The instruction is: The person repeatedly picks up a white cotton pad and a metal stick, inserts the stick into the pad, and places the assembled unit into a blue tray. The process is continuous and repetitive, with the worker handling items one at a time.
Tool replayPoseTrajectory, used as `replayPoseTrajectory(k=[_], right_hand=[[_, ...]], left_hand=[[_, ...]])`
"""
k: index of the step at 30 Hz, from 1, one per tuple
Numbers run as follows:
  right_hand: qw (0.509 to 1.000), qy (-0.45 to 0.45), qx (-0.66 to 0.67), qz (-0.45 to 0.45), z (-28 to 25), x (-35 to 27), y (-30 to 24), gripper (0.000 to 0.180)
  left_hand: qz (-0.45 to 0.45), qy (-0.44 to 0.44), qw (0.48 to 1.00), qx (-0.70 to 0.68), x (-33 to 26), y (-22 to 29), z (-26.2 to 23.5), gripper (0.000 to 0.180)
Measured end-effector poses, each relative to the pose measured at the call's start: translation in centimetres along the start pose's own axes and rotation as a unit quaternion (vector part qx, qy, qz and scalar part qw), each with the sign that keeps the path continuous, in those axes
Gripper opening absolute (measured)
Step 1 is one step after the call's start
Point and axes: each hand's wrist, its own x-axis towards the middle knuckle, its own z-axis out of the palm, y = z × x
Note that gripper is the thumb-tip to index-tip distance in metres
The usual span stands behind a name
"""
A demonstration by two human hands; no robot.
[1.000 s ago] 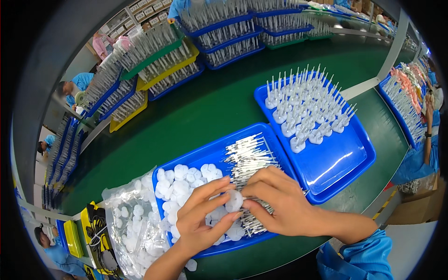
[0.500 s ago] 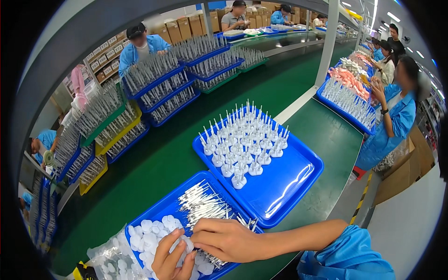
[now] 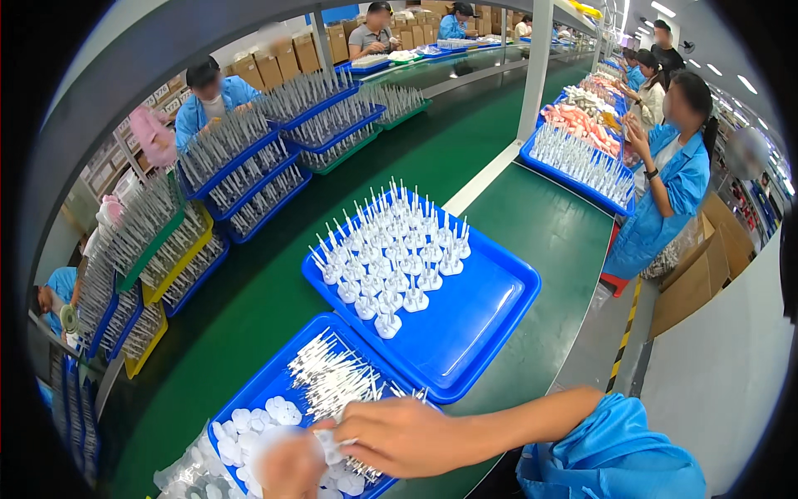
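Observation:
Both my hands meet over the near edge of a blue tray. My left hand, partly blurred, is closed around a small white plastic piece. The fingers of my right hand are bent and pinched onto the same piece from the right; their tips are partly hidden. White rounded plastic discs lie heaped in the tray beside my left hand. Thin white sticks with dark ends are piled just beyond my right hand.
A second blue tray adjoins, with rows of white bases bearing upright sticks. Stacked trays of grey sticks stand left. A clear plastic bag lies near left. A grey post rises ahead; a co-worker stands right.
The view has shifted, so the trays appear further left. My left hand has turned from spread fingers around the white piece to a more closed shape. My right hand stays beside it.

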Motion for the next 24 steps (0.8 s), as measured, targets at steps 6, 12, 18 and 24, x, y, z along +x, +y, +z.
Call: replayPoseTrajectory(k=[6,12,18,24], right_hand=[[0.944,0.218,-0.147,0.201,-12.0,0.3,5.1,0.005],[0.867,0.162,-0.338,0.329,-18.1,-1.9,11.9,0.013],[0.865,0.205,-0.308,0.338,-16.7,-1.2,12.4,0.016],[0.874,0.190,-0.360,0.266,-15.2,-1.1,7.4,0.013]], left_hand=[[0.246,0.109,0.660,0.702,0.5,3.9,-1.3,0.025],[0.210,0.111,0.646,0.726,1.9,3.1,-1.7,0.030],[0.235,0.140,0.651,0.708,1.4,3.2,-2.3,0.025],[0.232,0.178,0.658,0.694,1.6,3.3,-1.6,0.027]])
